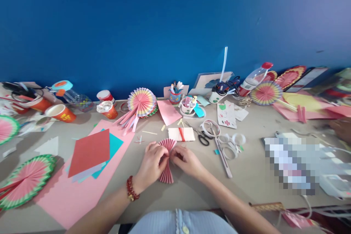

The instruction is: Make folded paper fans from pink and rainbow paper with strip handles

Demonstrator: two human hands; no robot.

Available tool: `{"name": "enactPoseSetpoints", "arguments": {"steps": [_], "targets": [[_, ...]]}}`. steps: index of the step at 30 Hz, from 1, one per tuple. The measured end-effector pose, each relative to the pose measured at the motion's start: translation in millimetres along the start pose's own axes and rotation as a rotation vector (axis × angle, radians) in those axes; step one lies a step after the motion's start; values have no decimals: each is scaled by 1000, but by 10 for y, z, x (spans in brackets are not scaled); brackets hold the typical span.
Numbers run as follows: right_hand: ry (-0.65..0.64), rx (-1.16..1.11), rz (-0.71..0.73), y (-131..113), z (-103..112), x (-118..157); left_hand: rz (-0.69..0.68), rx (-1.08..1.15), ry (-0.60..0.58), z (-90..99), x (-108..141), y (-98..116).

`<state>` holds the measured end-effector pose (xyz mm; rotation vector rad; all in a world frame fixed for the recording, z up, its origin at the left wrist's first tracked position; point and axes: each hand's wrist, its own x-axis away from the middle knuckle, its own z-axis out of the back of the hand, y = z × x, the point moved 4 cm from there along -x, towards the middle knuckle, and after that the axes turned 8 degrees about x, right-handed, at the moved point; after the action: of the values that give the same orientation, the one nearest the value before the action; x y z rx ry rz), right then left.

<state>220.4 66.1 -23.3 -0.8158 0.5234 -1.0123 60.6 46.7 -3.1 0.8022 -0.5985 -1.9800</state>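
A pleated pink paper [166, 174] is pinched at its middle, its two ends spread like a bow tie above and below my fingers. My left hand [155, 162], with a red bead bracelet at the wrist, closes on it from the left. From the right, my right hand [186, 159] has its thumb and fingers pressed together at the same narrow middle. Just beyond the hands lies a white bundle [189, 134] tied with red string. Black-handled scissors [203, 139] rest to its right.
Coloured paper sheets [90, 151] lie on a large pink sheet at left. Round paper fans [140, 101], cups [60, 113] and a bottle [255, 78] line the wall. A cutter knife [223, 159] and white tape rolls lie right. At the far right is another person's hand [341, 129].
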Motion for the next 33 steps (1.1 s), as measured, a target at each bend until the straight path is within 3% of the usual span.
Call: {"name": "enactPoseSetpoints", "arguments": {"steps": [13, 18, 33], "targets": [[13, -8, -37, 24, -22, -8, -159, -356, 35, 40, 58, 112], [1, -15, -24, 14, -15, -7, -116, -278, -20, 39, 27, 105], [4, -25, -50, 60, -33, -7, 32, 104, 9, 27, -7, -59]]}}
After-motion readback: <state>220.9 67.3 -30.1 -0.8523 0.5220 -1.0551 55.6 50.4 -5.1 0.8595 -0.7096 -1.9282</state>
